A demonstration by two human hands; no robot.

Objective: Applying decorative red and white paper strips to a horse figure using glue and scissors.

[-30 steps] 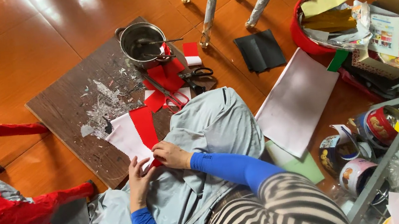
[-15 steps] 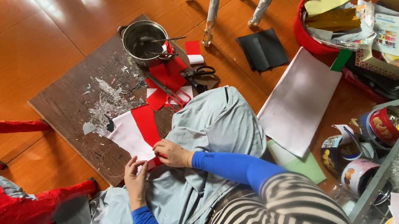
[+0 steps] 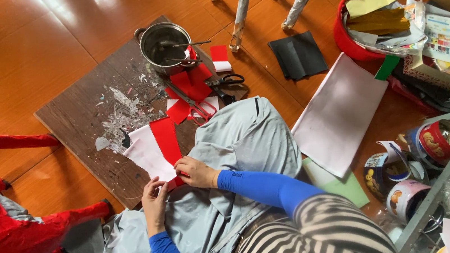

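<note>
- The person sits on the floor, knees under grey trousers, both forearms in blue sleeves reaching forward over the lap.
- The right hand (image 3: 196,172) lies palm down, knuckles up, fingers curled and pinched on the near end of a red and white paper piece (image 3: 154,148).
- The left hand (image 3: 154,199) comes up from below with the wrist bent, fingertips closed on the same near edge, just beside the right hand; the two hands almost touch.
- That paper piece rests half on the near edge of the wooden board (image 3: 83,120) and half over the knee, its red strip on the right and its white part on the left.
- The board lies flat on the orange floor, its middle smeared with dried white glue and paper flecks.
- At the board's far corner stands a metal pot (image 3: 165,45) with a tool resting across its rim.
- Just near of the pot, red paper scraps (image 3: 189,85) lie in a heap, with red-handled scissors (image 3: 194,104) on them and black-handled scissors (image 3: 223,84) at the board's right edge.
- Off the board to the right, a black sheet (image 3: 299,56) and a large white sheet (image 3: 339,113) lie on the floor, well apart from the hands.
- A red basin (image 3: 348,39) stuffed with coloured paper sits beyond the white sheet.
- At the left, a red paper-covered frame (image 3: 0,237) stands beside the person's knee.
</note>
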